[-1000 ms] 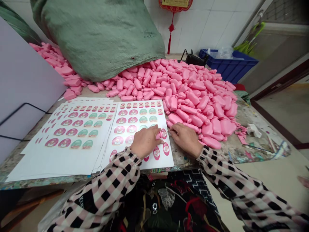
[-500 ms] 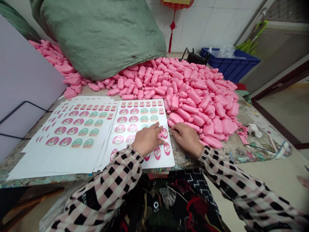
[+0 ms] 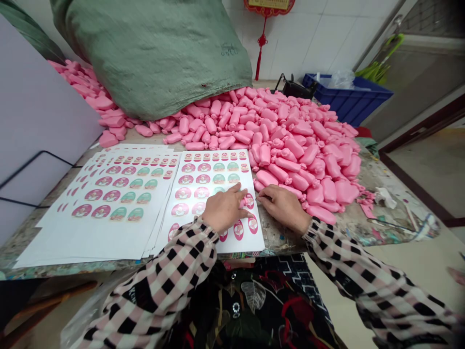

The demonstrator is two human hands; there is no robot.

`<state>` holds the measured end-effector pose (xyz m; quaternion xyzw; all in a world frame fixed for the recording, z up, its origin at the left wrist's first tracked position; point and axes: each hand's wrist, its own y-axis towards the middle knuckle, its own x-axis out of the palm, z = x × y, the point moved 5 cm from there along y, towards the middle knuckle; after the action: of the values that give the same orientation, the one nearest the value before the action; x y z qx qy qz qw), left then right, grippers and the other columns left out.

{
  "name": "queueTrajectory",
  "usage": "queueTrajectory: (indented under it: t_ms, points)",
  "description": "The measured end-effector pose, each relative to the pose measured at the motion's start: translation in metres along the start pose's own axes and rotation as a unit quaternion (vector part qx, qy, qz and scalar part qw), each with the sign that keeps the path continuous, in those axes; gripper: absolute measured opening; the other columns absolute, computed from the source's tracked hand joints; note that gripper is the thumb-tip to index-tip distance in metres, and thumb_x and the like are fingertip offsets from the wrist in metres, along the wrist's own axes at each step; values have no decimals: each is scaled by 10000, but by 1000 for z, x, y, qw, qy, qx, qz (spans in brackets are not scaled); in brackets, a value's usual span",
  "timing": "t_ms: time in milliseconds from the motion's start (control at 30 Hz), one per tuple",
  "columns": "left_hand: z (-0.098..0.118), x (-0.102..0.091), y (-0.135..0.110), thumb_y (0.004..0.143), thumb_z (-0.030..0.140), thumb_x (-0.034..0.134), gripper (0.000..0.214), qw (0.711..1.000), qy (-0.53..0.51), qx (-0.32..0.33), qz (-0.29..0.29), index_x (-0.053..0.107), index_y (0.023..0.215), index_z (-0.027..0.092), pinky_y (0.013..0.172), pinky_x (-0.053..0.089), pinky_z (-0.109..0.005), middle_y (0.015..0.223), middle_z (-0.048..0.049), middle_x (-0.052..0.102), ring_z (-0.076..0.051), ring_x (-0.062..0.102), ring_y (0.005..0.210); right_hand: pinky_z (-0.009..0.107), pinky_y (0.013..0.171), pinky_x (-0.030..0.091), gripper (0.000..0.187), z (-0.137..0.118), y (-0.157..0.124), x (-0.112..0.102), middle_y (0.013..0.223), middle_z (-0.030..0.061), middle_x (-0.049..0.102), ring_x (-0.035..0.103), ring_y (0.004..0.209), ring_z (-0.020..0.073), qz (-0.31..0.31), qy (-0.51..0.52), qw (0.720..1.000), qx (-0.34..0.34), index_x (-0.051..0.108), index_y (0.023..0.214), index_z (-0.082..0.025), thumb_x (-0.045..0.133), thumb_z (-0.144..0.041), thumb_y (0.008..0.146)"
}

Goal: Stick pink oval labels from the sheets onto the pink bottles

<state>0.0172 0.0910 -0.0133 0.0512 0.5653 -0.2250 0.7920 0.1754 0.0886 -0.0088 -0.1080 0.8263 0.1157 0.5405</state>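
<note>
My left hand (image 3: 225,207) rests on the sticker sheet (image 3: 196,168), its fingers bent around a small pink bottle (image 3: 248,200) that is mostly covered. Pink and green oval stickers show around that hand. Just past the sheet's right edge is my right hand (image 3: 285,206). Its thumb and forefinger are pinched together, pointing toward the left hand; whatever may be between the fingertips is too small to make out. A large heap of pink bottles (image 3: 298,128) lies directly behind and beside the right hand.
More overlapping sticker sheets (image 3: 90,242) lie at the left. A big green sack (image 3: 156,53) leans over the heap. Behind on the right stands a blue crate (image 3: 348,99). Pink scraps, crumpled white tissue (image 3: 385,198) and a thin stick sit near the table's right end.
Both hands keep nearly the same pose over the sheet. The whole view has shifted slightly, with things appearing a little further right.
</note>
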Motion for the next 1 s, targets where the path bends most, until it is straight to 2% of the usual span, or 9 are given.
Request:
queueTrajectory:
  t_ms: [167, 267, 333, 433, 733, 1000]
  points:
    - [-1, 1, 0, 709, 531, 589, 626, 1000, 1, 4, 6, 444, 1293, 358, 754, 446, -410, 1459, 21, 312, -331, 534, 1058, 270, 683, 402, 168, 7, -3, 10, 852, 21, 659, 582, 766, 154, 2, 112, 993, 33, 637, 851, -196, 494, -283, 839]
    - [-2, 2, 0, 712, 530, 587, 627, 1000, 2, 2, 5, 436, 1298, 365, 764, 441, -397, 1461, 22, 310, -324, 530, 1063, 271, 670, 399, 162, 9, -7, 16, 824, 13, 657, 577, 745, 154, 48, 147, 985, 78, 625, 827, -193, 496, -292, 832]
    - [-2, 3, 1, 713, 529, 587, 633, 1000, 7, -2, 2, 432, 1303, 363, 771, 439, -391, 1463, 20, 304, -321, 531, 1060, 273, 683, 389, 159, 7, -9, 17, 833, 14, 650, 570, 768, 157, 83, 130, 984, 84, 617, 818, -195, 487, -285, 835]
    - [-2, 3, 1, 709, 551, 575, 649, 1000, 19, 1, 1, 419, 1311, 365, 762, 448, -399, 1465, 30, 299, -324, 537, 1050, 274, 697, 378, 156, 0, -9, 17, 849, 18, 637, 563, 788, 161, 105, 92, 987, 84, 607, 825, -200, 471, -274, 843]
    - [0, 2, 1, 730, 594, 503, 636, 999, 44, -4, -6, 400, 1318, 377, 760, 458, -413, 1463, 59, 297, -316, 543, 1051, 273, 699, 370, 160, -2, -2, 20, 857, 33, 618, 564, 793, 165, 117, 41, 988, 95, 592, 840, -206, 449, -276, 854]
    - [-1, 1, 2, 689, 637, 520, 716, 1000, 27, -5, -3, 398, 1333, 348, 760, 453, -460, 1479, 15, 266, -367, 529, 1054, 269, 658, 349, 160, -4, -8, 16, 846, 21, 623, 566, 789, 159, 105, 25, 991, 82, 588, 822, -211, 453, -291, 857]
